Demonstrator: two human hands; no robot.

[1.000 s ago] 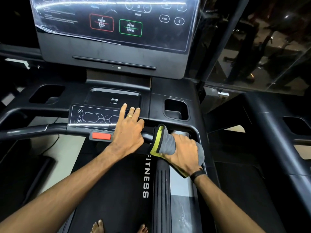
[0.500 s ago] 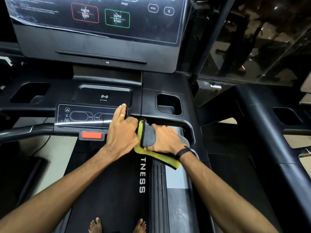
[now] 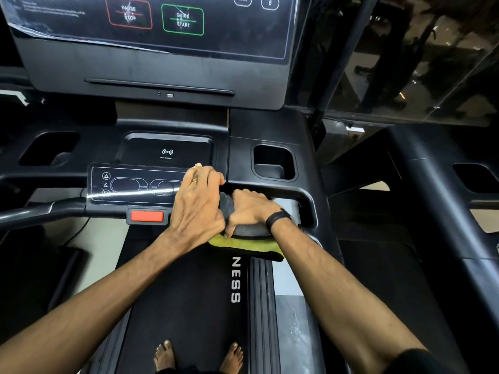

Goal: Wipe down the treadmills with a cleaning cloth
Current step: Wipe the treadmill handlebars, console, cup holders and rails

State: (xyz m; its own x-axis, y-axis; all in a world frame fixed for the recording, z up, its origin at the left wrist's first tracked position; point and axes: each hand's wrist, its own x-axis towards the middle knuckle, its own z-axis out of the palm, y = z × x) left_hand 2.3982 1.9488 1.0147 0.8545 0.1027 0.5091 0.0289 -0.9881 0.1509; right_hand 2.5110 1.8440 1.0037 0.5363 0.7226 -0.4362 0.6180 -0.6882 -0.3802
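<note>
Cloth [image 3: 244,245] wrapped round front handlebar [image 3: 272,186], axis crosswise; right hand [image 3: 249,210] clenching it, left hand [image 3: 198,203] curled alongside, touching.

Both bare forearms reach forward and converge, the left hand [image 3: 198,205], a ring on one finger, lying palm-down with fingers curled over, touching the right hand [image 3: 249,211], whose curled fingers close in a tight grip, a dark band round its wrist.
</note>
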